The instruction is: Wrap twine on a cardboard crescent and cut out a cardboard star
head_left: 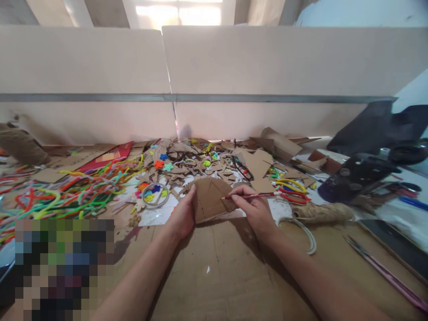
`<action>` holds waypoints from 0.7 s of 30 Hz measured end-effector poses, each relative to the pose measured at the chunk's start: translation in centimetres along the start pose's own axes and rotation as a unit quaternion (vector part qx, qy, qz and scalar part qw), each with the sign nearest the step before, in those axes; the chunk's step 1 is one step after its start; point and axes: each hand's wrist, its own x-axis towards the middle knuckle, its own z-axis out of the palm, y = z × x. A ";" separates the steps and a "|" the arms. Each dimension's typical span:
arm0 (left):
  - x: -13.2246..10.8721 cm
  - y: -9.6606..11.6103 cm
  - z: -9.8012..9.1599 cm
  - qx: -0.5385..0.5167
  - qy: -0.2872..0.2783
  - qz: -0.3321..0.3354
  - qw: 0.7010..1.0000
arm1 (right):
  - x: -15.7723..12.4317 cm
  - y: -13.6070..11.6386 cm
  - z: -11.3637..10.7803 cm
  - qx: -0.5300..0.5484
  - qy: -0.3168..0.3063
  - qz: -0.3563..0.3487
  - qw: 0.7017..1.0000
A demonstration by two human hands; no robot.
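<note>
Brown cardboard piece [210, 205] is held at its edge by the left hand [185, 215]. The right hand [257, 211] pinches a red pencil [256, 195], its tip toward the cardboard.

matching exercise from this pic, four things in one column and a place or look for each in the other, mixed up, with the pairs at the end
Things
1. pencil
2. cardboard piece
3. pipe cleaners
4. twine roll

Places and looks
A. in a many-coloured tangle at the left of the picture
B. brown, lying to the right of both hands
C. in the right hand, its tip over a brown surface
D. in the left hand, with dark lines drawn on it

Pairs: 1-C, 2-D, 3-A, 4-B
</note>
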 end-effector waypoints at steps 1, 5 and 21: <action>0.0 0.0 0.0 -0.001 -0.001 0.004 1.000 | 0.1 0.0 -0.1 0.004 0.005 0.002 1.000; 0.0 0.1 0.0 0.002 0.002 0.018 1.000 | 0.3 -0.1 -0.2 0.022 0.028 0.004 0.999; 0.3 0.2 -0.2 0.014 0.022 0.009 1.000 | 0.9 0.5 -0.5 0.021 0.058 0.012 0.998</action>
